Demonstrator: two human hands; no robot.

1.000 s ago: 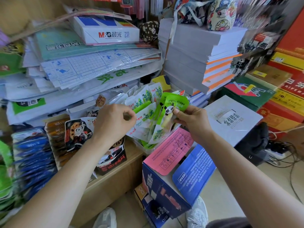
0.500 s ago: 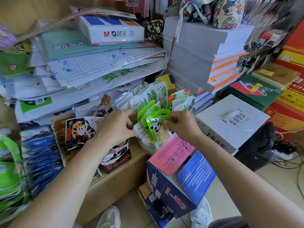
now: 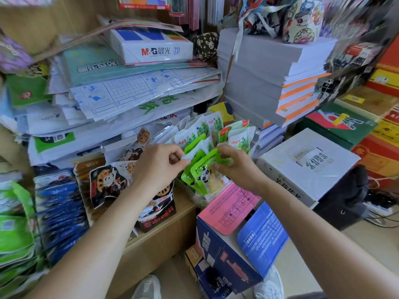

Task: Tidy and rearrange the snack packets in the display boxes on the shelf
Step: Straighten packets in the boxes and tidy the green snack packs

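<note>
Green panda snack packets (image 3: pixel 201 172) stand at the front of a clear display tub (image 3: pixel 199 198) on the wooden shelf (image 3: pixel 159 236). Behind them stand white-and-green packets (image 3: pixel 216 130). My right hand (image 3: pixel 234 164) pinches the top of the front green panda packet. My left hand (image 3: pixel 158 164) pinches the top edge of a neighbouring packet at the left of the tub. A display box of lotus-root snack packets (image 3: pixel 112 182) stands to the left, partly hidden behind my left forearm.
Blue packets (image 3: pixel 58 210) and green packets (image 3: pixel 13 229) fill boxes at the far left. Stacks of paper (image 3: pixel 269 72) and plastic-wrapped sheets (image 3: pixel 129 87) loom above. A blue-and-pink carton (image 3: pixel 233 240) stands on the floor against the shelf, a white carton (image 3: pixel 306 162) beside it.
My right hand has lowered the green panda packet from above the tub down into the front row. My left hand has shifted right and taken hold of a neighbouring packet's top.
</note>
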